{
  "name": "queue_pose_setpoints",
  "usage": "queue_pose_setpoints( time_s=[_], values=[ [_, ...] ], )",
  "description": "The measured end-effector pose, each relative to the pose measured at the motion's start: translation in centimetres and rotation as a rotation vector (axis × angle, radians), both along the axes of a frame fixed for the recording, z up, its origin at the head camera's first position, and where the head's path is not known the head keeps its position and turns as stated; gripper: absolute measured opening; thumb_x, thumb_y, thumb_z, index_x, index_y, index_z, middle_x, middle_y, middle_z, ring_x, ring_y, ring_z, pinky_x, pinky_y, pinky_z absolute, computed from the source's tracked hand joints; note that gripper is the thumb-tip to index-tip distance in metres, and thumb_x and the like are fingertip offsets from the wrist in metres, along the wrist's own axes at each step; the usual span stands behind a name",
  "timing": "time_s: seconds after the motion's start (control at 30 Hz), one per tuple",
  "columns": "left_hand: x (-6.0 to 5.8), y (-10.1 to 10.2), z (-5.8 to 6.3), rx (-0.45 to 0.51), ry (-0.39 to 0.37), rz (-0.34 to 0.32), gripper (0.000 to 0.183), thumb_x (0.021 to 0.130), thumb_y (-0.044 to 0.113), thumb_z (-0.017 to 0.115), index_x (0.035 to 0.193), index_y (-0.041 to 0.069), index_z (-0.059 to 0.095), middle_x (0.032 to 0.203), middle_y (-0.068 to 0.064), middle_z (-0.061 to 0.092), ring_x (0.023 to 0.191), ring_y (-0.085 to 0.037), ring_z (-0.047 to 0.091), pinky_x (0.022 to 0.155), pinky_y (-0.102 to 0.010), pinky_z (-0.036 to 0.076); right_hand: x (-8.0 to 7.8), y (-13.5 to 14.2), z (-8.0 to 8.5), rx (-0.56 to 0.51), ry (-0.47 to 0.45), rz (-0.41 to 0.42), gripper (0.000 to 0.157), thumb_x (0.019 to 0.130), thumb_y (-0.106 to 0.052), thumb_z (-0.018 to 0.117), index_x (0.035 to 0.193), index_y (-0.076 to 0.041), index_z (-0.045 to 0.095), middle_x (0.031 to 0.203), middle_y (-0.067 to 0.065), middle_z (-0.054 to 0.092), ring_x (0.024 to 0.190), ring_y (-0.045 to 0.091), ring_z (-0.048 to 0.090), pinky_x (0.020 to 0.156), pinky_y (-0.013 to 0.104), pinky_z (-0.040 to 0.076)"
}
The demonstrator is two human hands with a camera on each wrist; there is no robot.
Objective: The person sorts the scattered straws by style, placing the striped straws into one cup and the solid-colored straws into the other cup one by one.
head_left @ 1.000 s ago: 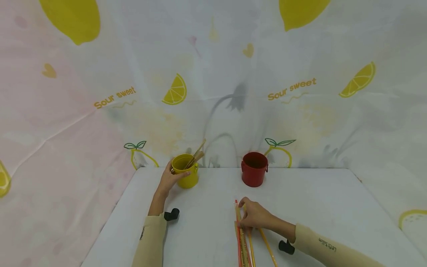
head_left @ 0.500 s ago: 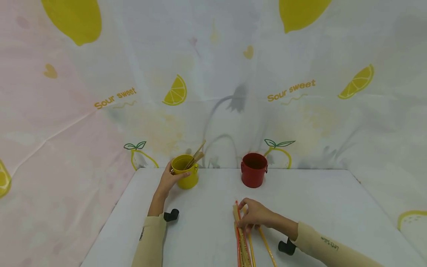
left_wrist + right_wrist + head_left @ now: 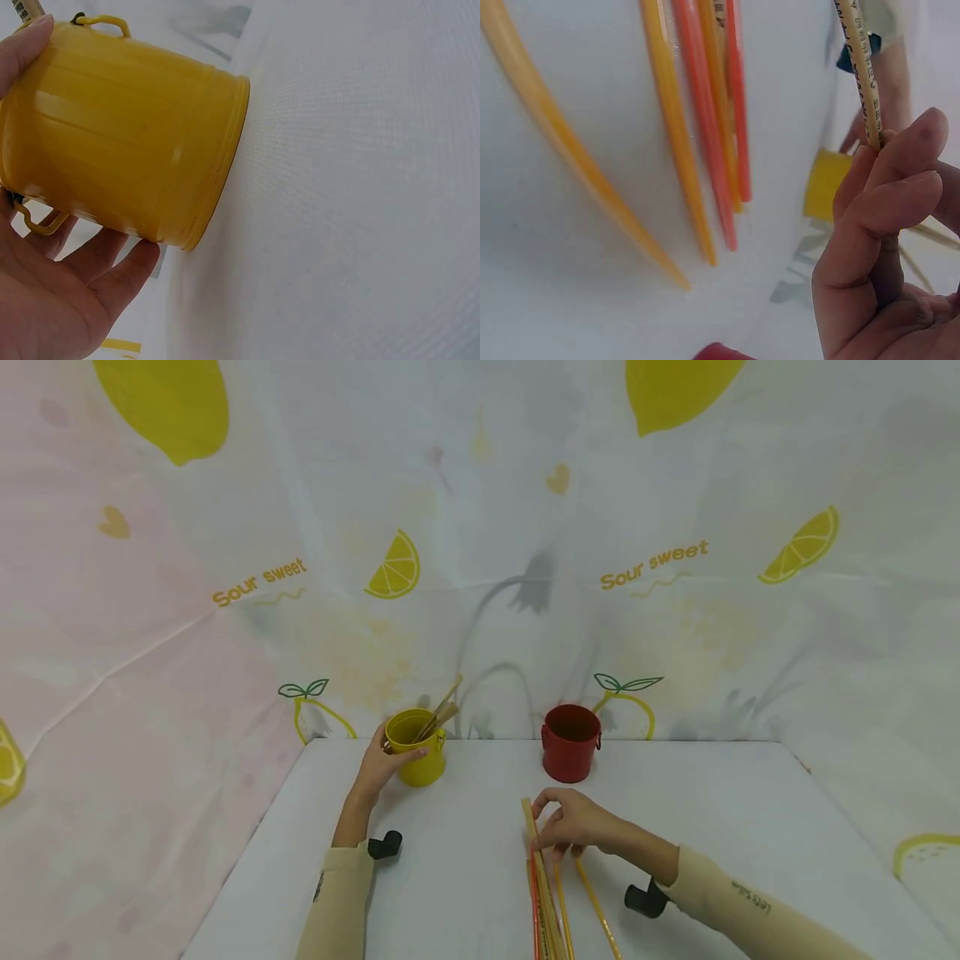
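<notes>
A small yellow bucket (image 3: 424, 768) stands at the back left, with several wooden chopsticks (image 3: 447, 714) leaning out of it. My left hand (image 3: 377, 770) grips it from the left, thumb on the near side and fingers around the far side. In the right wrist view, my right hand (image 3: 881, 232) pinches a wooden chopstick (image 3: 860, 71) with dark print, its upper end raised off the table. Beneath and beside that hand lie red sticks (image 3: 705, 120), orange sticks (image 3: 676, 142) and more wooden chopsticks (image 3: 546, 902). Their near ends run out of the head view.
A red bucket (image 3: 572, 752) stands at the back right of the white table (image 3: 712, 810). Behind the table hangs a lemon-print cloth (image 3: 480, 510). Both wrists carry black camera mounts (image 3: 647, 900).
My right hand has moved slightly away from me, drawing a wooden chopstick up and forward from the bunch. My left hand and the yellow bucket stay put.
</notes>
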State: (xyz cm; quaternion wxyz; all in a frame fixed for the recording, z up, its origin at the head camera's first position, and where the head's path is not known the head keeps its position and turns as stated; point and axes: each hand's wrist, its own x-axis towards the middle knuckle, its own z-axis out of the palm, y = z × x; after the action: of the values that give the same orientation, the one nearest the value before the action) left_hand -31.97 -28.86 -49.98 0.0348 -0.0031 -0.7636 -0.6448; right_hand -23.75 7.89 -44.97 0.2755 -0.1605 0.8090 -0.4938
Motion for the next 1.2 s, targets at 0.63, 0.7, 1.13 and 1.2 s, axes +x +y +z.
queue_pose_setpoints(
  time_s=[0.63, 0.7, 1.13, 1.2],
  values=[
    [-0.3, -0.2, -0.5, -0.006, 0.01, 0.009, 0.093, 0.079, 0.03, 0.085, 0.153, 0.021, 0.029, 0.15, -0.007, 0.037, 0.136, -0.033, 0.035, 0.112, -0.053, 0.028, -2.0, -0.5, 5.0, -0.173, 0.137, -0.01, 0.036, 0.084, -0.012, 0.078, 0.106, -0.001, 0.052, 0.078, 0.01, 0.071, 0.052, 0.016, 0.063, 0.043, 0.021, 0.04],
    [-0.3, -0.1, -0.5, -0.004, 0.008, 0.009, 0.093, 0.078, 0.031, 0.085, 0.153, 0.022, 0.03, 0.149, -0.006, 0.037, 0.136, -0.033, 0.036, 0.112, -0.053, 0.028, -2.3, -0.6, 5.6, -0.193, 0.151, -0.023, 0.037, 0.085, -0.012, 0.078, 0.107, 0.0, 0.051, 0.079, 0.01, 0.071, 0.053, 0.017, 0.063, 0.044, 0.022, 0.041],
    [-0.3, -0.2, -0.5, -0.01, 0.01, 0.011, 0.094, 0.078, 0.032, 0.085, 0.153, 0.022, 0.03, 0.149, -0.005, 0.037, 0.135, -0.031, 0.035, 0.112, -0.053, 0.028, -3.4, -1.9, 8.7, -0.303, 0.239, -0.126, 0.033, 0.088, -0.008, 0.073, 0.112, 0.0, 0.051, 0.089, 0.013, 0.071, 0.056, 0.018, 0.063, 0.053, 0.024, 0.049],
    [-0.3, -0.2, -0.5, -0.013, 0.008, 0.018, 0.094, 0.078, 0.032, 0.086, 0.153, 0.023, 0.03, 0.149, -0.004, 0.037, 0.136, -0.031, 0.035, 0.112, -0.053, 0.028, -3.5, -2.1, 9.0, -0.312, 0.253, -0.151, 0.033, 0.089, -0.01, 0.073, 0.112, -0.002, 0.05, 0.091, 0.012, 0.071, 0.056, 0.019, 0.063, 0.054, 0.024, 0.051]
  ],
)
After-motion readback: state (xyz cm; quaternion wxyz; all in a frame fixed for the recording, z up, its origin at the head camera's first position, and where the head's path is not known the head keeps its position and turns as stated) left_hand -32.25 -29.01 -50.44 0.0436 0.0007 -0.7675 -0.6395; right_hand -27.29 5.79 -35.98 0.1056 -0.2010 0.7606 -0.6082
